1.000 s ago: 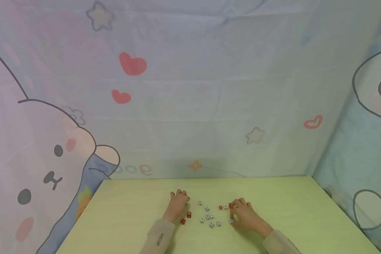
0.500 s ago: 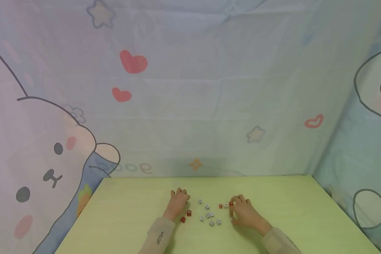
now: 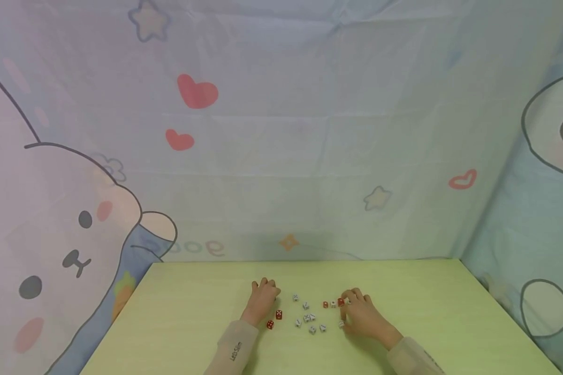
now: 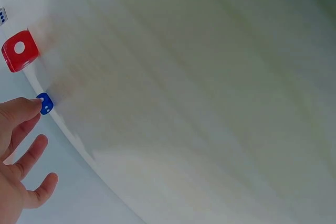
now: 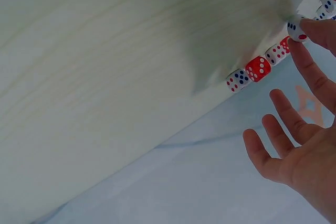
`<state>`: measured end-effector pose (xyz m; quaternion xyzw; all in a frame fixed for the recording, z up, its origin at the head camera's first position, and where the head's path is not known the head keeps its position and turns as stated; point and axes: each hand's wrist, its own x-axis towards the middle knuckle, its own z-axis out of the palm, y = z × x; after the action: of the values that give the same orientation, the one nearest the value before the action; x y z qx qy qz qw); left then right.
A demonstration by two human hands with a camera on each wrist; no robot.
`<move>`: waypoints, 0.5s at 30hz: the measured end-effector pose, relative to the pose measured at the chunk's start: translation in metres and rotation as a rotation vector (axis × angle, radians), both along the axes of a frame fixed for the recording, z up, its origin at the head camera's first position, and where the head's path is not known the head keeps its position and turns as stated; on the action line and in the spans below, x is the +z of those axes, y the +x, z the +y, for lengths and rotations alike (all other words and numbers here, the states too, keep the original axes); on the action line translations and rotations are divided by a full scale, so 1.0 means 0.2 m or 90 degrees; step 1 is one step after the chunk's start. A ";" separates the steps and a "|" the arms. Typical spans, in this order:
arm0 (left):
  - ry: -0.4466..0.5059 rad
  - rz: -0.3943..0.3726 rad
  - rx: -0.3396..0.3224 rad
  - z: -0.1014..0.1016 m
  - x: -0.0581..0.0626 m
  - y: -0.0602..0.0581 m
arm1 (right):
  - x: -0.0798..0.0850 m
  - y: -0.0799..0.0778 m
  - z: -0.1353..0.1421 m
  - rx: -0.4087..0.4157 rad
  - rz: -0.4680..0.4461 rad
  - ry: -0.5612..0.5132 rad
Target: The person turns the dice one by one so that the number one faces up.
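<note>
A blue die is pinched between the left hand's thumb and a finger at the left of the left wrist view, below a larger-looking red die. A white die is clamped between the right hand's thumb and forefinger at that wrist view's upper right, while loose white dice are spread across the table, bottom centre of the head view.

Bare hands emerge from pale beige sleeves with dark lettering.
</note>
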<state>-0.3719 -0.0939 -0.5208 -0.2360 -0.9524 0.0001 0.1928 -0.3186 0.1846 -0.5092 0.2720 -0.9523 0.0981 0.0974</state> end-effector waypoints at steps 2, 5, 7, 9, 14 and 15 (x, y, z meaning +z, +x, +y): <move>0.003 0.000 0.000 0.00 0.00 0.00 | 0.00 0.00 0.00 0.003 0.003 0.001; 0.004 -0.001 0.001 0.00 0.00 0.00 | 0.00 -0.01 0.00 0.003 0.003 0.002; 0.004 -0.002 0.000 0.00 0.00 0.00 | 0.00 -0.01 0.00 0.001 -0.001 0.003; 0.007 -0.005 0.000 0.00 0.00 0.00 | 0.00 -0.01 0.00 -0.004 -0.006 0.001; 0.011 -0.010 0.000 0.00 0.00 -0.01 | -0.01 0.00 0.01 -0.008 -0.005 -0.008; 0.010 -0.009 0.000 0.00 0.00 -0.01 | -0.01 0.00 0.01 -0.009 -0.005 -0.010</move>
<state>-0.3730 -0.0933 -0.5207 -0.2340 -0.9538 -0.0091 0.1881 -0.3188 0.1866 -0.5110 0.2641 -0.9538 0.1059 0.0967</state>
